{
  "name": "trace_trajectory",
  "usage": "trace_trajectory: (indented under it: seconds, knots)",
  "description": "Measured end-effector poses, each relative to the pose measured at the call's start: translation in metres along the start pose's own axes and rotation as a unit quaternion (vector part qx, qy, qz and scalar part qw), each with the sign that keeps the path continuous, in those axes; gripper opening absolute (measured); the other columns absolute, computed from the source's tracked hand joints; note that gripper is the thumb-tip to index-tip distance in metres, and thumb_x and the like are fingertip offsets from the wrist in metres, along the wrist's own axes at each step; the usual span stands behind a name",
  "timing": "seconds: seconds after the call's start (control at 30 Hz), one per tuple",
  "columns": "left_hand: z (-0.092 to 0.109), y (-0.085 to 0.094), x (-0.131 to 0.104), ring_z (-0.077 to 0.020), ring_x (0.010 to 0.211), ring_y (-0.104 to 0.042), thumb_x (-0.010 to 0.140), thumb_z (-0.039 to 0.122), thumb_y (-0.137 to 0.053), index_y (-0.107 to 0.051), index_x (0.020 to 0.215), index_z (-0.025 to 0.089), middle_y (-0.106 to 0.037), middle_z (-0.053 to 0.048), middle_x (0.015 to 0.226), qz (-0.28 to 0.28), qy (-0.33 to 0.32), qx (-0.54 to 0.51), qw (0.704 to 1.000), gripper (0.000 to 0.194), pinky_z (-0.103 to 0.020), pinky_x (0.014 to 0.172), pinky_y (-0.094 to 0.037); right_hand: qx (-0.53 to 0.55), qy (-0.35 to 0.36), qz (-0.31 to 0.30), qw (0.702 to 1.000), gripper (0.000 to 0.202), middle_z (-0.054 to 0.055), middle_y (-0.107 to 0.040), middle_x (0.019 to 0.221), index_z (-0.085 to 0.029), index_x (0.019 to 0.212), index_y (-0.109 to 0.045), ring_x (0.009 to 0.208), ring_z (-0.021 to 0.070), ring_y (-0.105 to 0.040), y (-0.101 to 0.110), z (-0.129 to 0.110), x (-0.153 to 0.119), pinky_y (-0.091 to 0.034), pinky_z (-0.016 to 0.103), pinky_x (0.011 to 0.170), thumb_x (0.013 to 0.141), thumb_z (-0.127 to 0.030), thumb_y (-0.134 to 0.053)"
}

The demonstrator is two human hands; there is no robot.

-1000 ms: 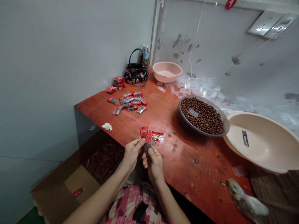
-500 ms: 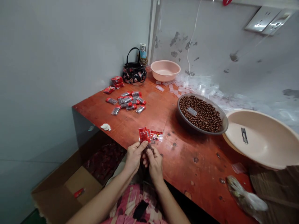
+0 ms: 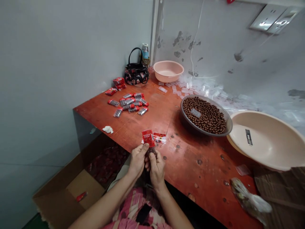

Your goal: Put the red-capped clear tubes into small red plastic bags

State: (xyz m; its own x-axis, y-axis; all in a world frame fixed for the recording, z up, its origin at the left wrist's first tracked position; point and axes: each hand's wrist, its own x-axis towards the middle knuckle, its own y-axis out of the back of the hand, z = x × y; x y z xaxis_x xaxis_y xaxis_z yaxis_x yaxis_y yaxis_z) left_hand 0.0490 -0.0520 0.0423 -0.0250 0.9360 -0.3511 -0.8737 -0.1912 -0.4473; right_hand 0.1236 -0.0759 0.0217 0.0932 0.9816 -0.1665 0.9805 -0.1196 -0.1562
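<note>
At the table's near edge, my left hand (image 3: 138, 160) pinches a red printed wrapper (image 3: 148, 138) between thumb and fingers. My right hand (image 3: 156, 170) is closed around a small clear box of dark brown balls (image 3: 151, 150), mostly covered by the fingers. The wrapper and the box meet between my hands; whether one is inside the other, I cannot tell. Just beyond, another red wrapper (image 3: 160, 138) with clear edges lies flat on the table. Farther off is a loose pile of filled clear boxes with red ends (image 3: 130, 101).
To the right stand a grey bowl of brown balls (image 3: 205, 116) and a large beige basin (image 3: 269, 140). Clear empty boxes (image 3: 214, 90) line the wall. A handbag (image 3: 136, 74) and a pink basin (image 3: 168, 70) are at the back. A cardboard box (image 3: 59, 194) sits below left.
The red wrapper in my left hand has turned to show its printed face more squarely. Both hands have stayed nearly in place, and the view has shifted slightly.
</note>
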Motion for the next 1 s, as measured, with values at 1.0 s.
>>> trace_trajectory:
  seconds: [1.0]
  knots:
    - [0.014,0.002,-0.011,-0.0125,0.027,-0.045,0.073,0.043,-0.051,-0.055,0.072,0.012,-0.048,0.003,0.038,-0.083,0.042,-0.026,0.995,0.031,-0.024,0.028,-0.038,0.072,-0.053,-0.081,0.993,0.025,-0.004,-0.052,0.053,-0.017,0.074,-0.049,0.032,0.0037,-0.037,0.010,0.004,0.004,-0.027,0.014,0.030,0.081,-0.040,-0.045]
